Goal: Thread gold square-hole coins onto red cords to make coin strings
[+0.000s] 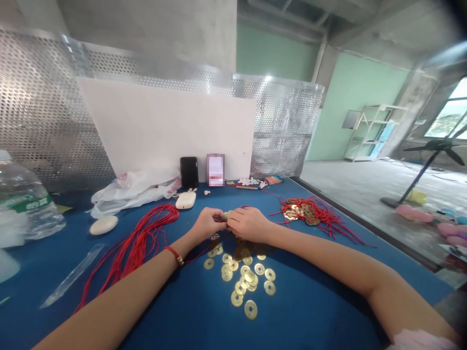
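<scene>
The left hand [207, 224] and the right hand [248, 224] are held close together above the blue bench [164, 318]. Both are almost closed, and their fingers pinch one gold-coloured coin [228, 214] between them. The fingers cover most of this coin, so I cannot say surely if a cord passes through it. A red string bracelet [174, 255] with a small gold bead sits on the left wrist. Just under the hands lies a scattered group of loose square-holed coins [243, 279], and a long bunch of red cords [142, 248] lies to the left of them. On the right, a bundle of red cords and coins [306, 214] rests on the bench. Farther left are a clear plastic strip [73, 274], two pale oval bars [104, 225], and a water bottle [25, 199]. Near the back stand a white plastic bag [131, 192], a black phone [189, 172], and a blurred card [215, 170], all in front of a white board [164, 126] and a perforated metal sheet [284, 126]. Beyond the bench, a standing fan [430, 155] stands on the concrete floor [350, 184], and a white shelf [372, 131] stands by the green wall.
</scene>
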`<control>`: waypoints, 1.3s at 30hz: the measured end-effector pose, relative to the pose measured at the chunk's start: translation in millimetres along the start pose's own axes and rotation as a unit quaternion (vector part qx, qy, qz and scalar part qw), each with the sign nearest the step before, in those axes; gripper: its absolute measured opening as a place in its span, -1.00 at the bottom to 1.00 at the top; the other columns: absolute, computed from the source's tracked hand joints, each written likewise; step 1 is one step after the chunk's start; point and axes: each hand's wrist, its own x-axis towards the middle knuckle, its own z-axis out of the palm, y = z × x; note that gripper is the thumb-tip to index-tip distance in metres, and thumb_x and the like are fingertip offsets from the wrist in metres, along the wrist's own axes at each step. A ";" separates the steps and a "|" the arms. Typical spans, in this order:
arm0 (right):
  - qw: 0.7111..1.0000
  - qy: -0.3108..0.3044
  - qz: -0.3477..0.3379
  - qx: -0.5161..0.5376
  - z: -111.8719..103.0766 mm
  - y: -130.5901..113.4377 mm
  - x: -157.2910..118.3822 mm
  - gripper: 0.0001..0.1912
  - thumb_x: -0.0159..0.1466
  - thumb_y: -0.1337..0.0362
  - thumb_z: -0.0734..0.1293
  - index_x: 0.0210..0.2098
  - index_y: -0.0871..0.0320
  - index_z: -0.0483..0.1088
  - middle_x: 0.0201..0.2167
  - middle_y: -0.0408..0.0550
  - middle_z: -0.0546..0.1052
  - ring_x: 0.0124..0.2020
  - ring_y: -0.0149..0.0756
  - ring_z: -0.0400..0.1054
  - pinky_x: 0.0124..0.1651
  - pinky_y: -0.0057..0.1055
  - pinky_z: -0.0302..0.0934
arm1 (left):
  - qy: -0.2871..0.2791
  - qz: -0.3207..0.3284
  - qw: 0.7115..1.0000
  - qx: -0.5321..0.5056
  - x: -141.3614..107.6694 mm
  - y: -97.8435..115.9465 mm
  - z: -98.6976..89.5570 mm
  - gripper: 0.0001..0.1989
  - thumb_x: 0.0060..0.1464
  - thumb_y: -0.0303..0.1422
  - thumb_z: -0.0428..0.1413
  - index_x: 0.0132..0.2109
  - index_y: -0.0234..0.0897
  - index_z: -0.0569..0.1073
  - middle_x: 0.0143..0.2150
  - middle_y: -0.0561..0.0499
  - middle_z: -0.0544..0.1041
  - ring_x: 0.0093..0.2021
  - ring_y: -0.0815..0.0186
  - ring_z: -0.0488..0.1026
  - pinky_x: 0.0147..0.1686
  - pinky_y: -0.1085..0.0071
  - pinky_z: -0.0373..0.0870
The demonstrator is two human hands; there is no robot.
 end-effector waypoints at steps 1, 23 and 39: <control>1.000 0.000 -0.014 -0.003 0.0 1.6 -0.2 -0.77 0.38 0.33 0.10 -0.31 0.20 0.34 -0.34 0.01 0.44 -0.28 -0.30 0.27 -0.31 -0.39 0.04 | -0.007 0.000 1.000 0.000 -0.4 0.9 0.4 -0.94 -0.34 -0.50 0.18 -0.57 -0.34 0.45 -0.64 0.10 0.47 -0.59 0.41 0.39 -0.53 0.52 0.32; 0.981 0.038 0.131 0.138 9.2 -3.5 -1.8 -0.95 0.15 0.31 0.28 -0.42 0.15 0.35 -0.43 -0.10 0.50 -0.38 -0.37 0.31 -0.37 -0.46 0.00 | -0.045 0.025 0.999 0.016 -3.1 0.0 3.2 -0.87 -0.28 -0.42 0.26 -0.55 -0.36 0.46 -0.60 0.05 0.50 -0.55 0.38 0.43 -0.50 0.50 0.35; 0.492 0.301 0.574 0.581 14.7 77.9 -8.6 -0.80 0.09 0.34 0.26 -0.63 0.15 0.18 -0.74 -0.27 0.25 -0.74 -0.56 0.02 -0.67 -0.58 -0.08 | -0.008 0.028 0.999 0.033 -2.4 -4.8 1.7 -0.76 -0.25 -0.44 0.24 -0.31 -0.36 0.48 -0.53 0.03 0.55 -0.50 0.32 0.50 -0.40 0.42 0.42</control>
